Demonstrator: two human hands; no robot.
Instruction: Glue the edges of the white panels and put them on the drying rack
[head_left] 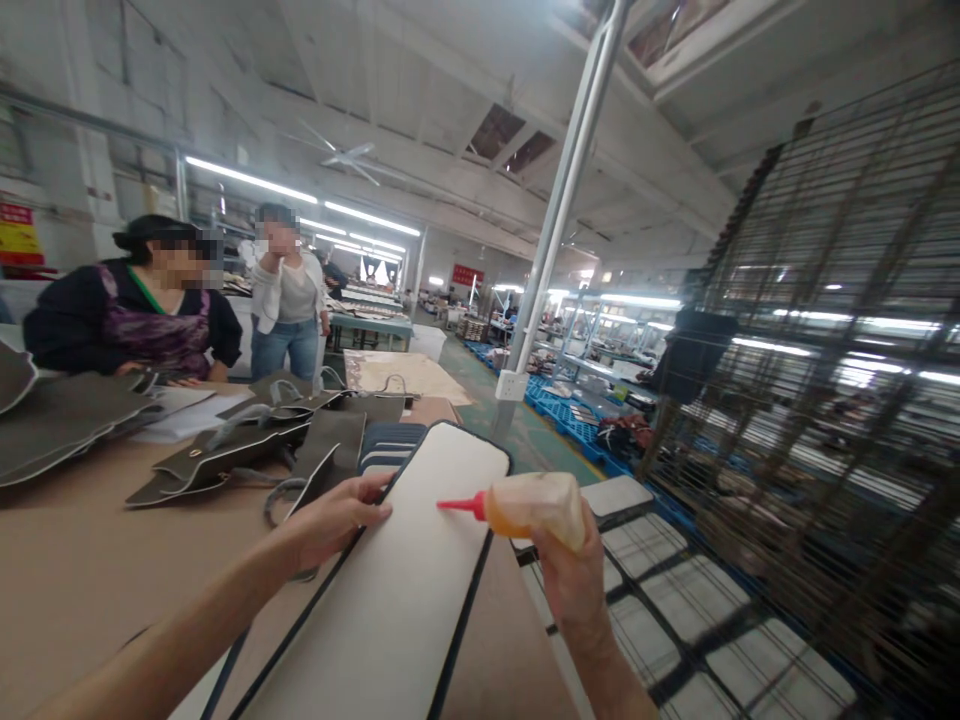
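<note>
A long white panel with dark edges and rounded corners (405,580) slants across the front of the table. My left hand (341,515) pinches its left edge, thumb on the white face. In my right hand (570,560) is a squeeze bottle (525,503) with amber liquid and a red nozzle, lying nearly level. The nozzle points left, over the upper part of the panel. Whether its tip touches the surface I cannot tell. Behind the panel lies a stack of dark-edged pieces (390,445).
Dark grey bag pieces with straps (225,455) lie on the brown table (67,580). Two people, one seated (161,320) and one standing (289,300), are beyond it. More white panels (694,580) lie at the right, near a wire rack (840,350). A metal pole (559,210) rises ahead.
</note>
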